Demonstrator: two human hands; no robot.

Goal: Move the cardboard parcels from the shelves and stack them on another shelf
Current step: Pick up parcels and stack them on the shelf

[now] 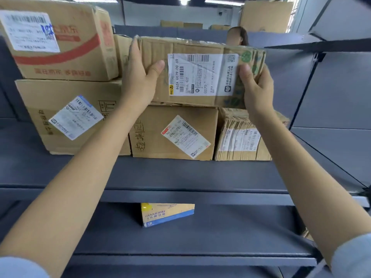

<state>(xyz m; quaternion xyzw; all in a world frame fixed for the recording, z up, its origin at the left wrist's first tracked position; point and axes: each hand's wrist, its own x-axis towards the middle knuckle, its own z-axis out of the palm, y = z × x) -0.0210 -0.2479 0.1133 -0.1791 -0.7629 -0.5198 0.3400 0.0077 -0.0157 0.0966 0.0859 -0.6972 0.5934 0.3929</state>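
Your left hand (138, 77) and right hand (256, 87) clasp the ends of a flat cardboard parcel (198, 73) at frame centre, thumbs on its labelled face, long axis left to right. It sits atop two boxes (172, 135) on the grey shelf (180, 173); a small yellow-blue carton (167, 214) lies on the shelf below.

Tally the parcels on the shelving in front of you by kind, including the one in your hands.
Plain brown cardboard parcels with white labels: 4
Red-printed cardboard parcel: 1
Yellow-and-blue box: 1
Total: 6
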